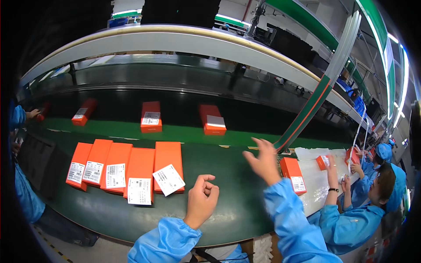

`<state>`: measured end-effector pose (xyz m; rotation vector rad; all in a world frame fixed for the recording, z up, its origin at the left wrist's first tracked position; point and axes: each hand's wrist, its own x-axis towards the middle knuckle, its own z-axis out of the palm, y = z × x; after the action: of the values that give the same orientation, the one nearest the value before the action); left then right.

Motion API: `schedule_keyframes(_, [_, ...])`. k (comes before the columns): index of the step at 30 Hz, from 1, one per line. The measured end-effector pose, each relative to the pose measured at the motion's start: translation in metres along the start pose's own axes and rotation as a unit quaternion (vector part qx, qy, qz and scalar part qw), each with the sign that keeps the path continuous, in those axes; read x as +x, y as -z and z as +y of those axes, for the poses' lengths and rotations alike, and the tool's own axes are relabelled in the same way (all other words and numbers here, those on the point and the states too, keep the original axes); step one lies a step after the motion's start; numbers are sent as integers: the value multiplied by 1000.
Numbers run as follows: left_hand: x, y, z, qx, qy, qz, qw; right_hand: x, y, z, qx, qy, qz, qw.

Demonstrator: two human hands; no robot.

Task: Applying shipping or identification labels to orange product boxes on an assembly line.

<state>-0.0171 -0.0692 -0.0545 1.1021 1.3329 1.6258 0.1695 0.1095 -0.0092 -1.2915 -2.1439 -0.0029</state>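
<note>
My left hand (pixel 202 199) hovers over the green work surface (pixel 219 219), its fingers curled in and nothing visible in them. Just left of it, a row of upright-lying orange boxes (pixel 144 162) rests on the surface, each with a white printed label at its near end. On the rightmost box of that row a white printed sheet (pixel 169 179) sits askew, overhanging the box's edge. My right hand (pixel 264 163) reaches forward with fingers spread and holds nothing. Nearest to it, on the right, lies a single orange box (pixel 293 174) with a white label.
Several orange boxes, one of them a box (pixel 212 119) near the middle, lie on the dark conveyor belt (pixel 180 103) beyond. A metal post (pixel 307 105) rises beside my right hand. Co-workers in blue (pixel 359 223) handle boxes at right; another person's sleeve (pixel 18 116) shows far left.
</note>
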Motion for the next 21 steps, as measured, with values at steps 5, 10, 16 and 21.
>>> schedule_keyframes(5, [7, -9, -1, -3, -39, 11, 999, 82, -115, -55, -86, -82, -70, 990])
schedule_keyframes(10, [11, -6, -3, 29, -50, 26, 998, 84, -131, -55, 1, -140, 53, 989])
schedule_keyframes(16, [8, -11, -4, -46, -55, 43, 997, -70, -48, -75, 9, -35, 64, 997])
schedule_keyframes(21, [10, -8, 0, -62, -35, 58, 996, -122, -6, -76, 11, 50, 33, 998])
